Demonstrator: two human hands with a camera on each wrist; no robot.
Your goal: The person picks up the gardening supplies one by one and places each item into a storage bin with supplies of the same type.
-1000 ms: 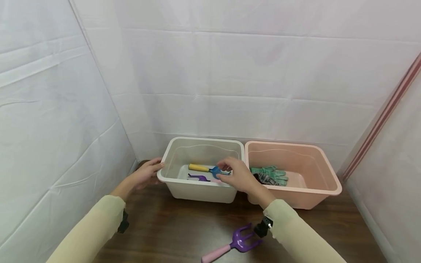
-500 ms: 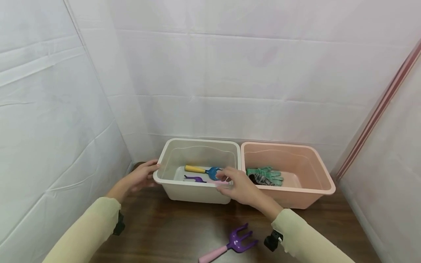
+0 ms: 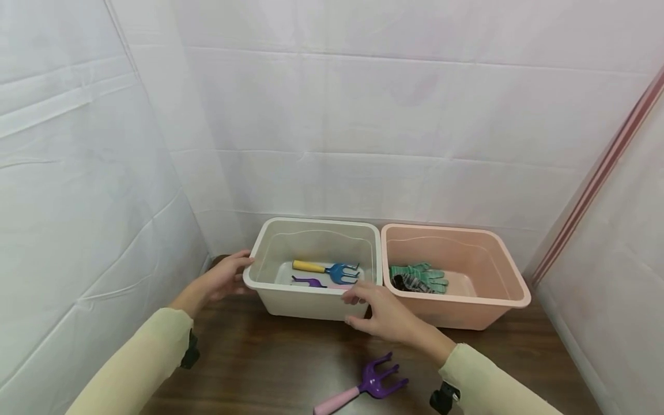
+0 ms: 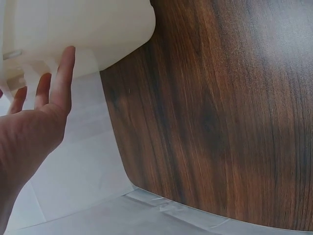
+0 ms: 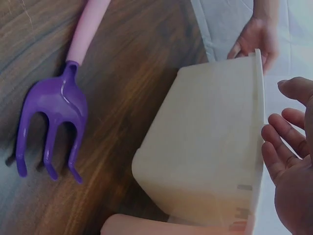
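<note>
My left hand (image 3: 225, 278) rests at the left rim of a white plastic bin (image 3: 306, 304), its fingers extended along the outer wall in the left wrist view. Beside the bin's front right rim is my right hand (image 3: 381, 314), fingers loosely bent and holding nothing. Inside the bin lies a blue hand fork (image 3: 342, 272) with a yellow handle. Nearer the front wall is a purple garden tool (image 3: 311, 282) with a pink handle, partly hidden by the rim. A purple hand fork (image 5: 58, 100) with a pink handle lies on the table, tines toward the right in the head view.
A pink bin (image 3: 451, 314) stands against the white bin's right side. It contains a green glove (image 3: 436, 281) and a grey patterned glove (image 3: 415, 283). White cloth walls (image 3: 332, 115) enclose the dark wooden table (image 3: 249, 351) at the back and sides.
My right hand has drawn back from over the white bin toward its front right rim, uncovering the blue fork's tines. My left hand stays at the left rim.
</note>
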